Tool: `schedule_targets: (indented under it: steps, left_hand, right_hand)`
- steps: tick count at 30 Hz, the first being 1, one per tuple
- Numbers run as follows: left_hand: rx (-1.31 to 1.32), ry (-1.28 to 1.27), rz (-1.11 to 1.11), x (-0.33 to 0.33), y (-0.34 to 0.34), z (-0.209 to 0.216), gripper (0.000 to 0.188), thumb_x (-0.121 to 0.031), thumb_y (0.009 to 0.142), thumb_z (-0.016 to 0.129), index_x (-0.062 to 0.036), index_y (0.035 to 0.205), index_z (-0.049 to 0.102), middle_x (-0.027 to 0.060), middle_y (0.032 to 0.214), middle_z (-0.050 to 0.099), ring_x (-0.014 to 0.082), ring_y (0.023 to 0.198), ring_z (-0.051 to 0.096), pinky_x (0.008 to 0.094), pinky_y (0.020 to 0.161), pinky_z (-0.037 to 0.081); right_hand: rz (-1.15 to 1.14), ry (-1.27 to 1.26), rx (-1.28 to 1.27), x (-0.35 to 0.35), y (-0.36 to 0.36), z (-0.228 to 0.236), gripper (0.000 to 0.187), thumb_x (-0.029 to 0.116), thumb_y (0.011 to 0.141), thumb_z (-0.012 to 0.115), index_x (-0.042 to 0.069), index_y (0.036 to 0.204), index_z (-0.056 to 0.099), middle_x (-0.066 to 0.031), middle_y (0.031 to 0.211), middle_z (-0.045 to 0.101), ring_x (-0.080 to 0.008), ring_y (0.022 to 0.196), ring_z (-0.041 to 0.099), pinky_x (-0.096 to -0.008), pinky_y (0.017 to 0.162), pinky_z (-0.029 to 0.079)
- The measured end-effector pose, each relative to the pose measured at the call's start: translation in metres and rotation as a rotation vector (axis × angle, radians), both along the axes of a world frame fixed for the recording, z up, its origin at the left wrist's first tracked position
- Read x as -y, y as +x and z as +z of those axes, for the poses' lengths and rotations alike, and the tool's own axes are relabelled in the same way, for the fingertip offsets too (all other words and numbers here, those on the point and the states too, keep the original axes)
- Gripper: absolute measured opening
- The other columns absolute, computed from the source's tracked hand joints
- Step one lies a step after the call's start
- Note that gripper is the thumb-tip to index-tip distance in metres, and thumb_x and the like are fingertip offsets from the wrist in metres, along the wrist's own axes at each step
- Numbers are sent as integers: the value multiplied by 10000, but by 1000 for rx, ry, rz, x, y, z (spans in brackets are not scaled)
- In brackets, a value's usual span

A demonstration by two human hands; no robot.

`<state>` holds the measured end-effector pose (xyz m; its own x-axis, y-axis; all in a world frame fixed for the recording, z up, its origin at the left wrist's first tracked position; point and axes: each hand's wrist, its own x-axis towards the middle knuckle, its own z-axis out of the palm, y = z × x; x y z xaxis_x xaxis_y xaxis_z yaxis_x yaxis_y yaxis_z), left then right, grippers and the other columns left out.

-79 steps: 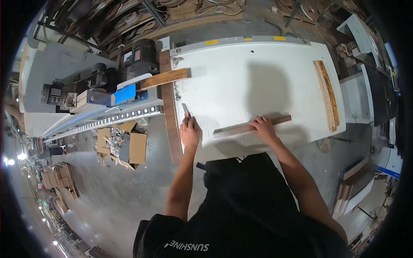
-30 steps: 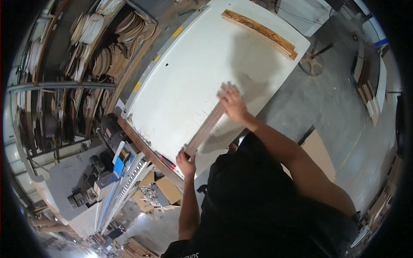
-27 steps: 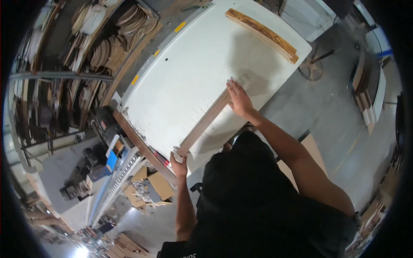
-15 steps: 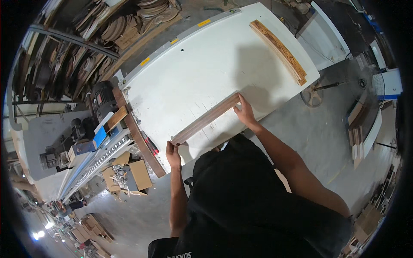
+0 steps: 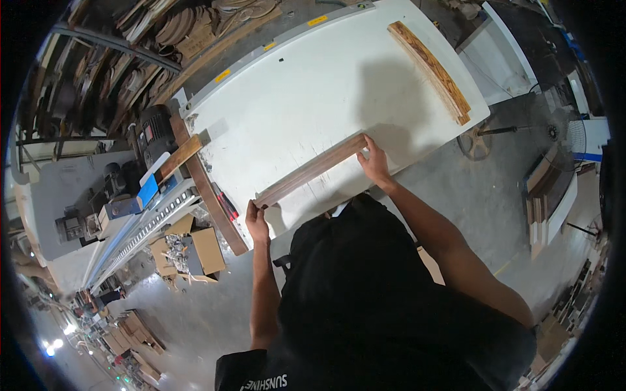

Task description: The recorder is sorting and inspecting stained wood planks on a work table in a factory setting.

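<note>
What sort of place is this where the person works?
Likely a woodworking workshop: curved, wood-like pieces are stacked at the back, a dark motor stands near the white worktable, and the person holds a long brown strip.

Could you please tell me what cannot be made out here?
Head view:
- Underside of wooden strip, between left hand and right hand: turned away.
- Part of near edge of table: behind black shirt.
- Shelf: cut off by upper edge.
- Scraps in cardboard box: too small.
</note>
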<state>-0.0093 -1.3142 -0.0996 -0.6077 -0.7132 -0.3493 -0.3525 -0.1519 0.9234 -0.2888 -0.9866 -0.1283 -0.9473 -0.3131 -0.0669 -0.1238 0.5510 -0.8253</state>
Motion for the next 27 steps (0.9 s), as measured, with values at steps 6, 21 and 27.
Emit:
schedule_targets:
  steps: [6,21,27]
  left_hand:
    - [30,-24,-2,0,4,4,633,114,974,470,120,1591,329,267,1541,521,291,1290,629,372,1137,452]
    - [258,-1026,-610,-12,-40,50,888,-286,809,872,0,1533,445,244,1463,556,405,1364,518,540,1214,360]
    - [378,-918,-811,6,-53,34,634,-288,864,823,-66,1407,583,144,1342,672,336,1259,619,483,1116,460]
  right_hand:
    - [-4,66,-6,3,-1,-5,710,137,909,757,35,1542,452,-273,1327,675,-408,1192,696,-459,1010,564]
    - [583,338,-352,47,23,82,856,205,809,816,6,1542,420,-186,1592,410,-409,1492,368,-513,1241,320]
    - [847,409,-334,114,39,62,751,292,857,821,31,1483,497,-135,1469,528,-335,1414,459,-505,1211,368]
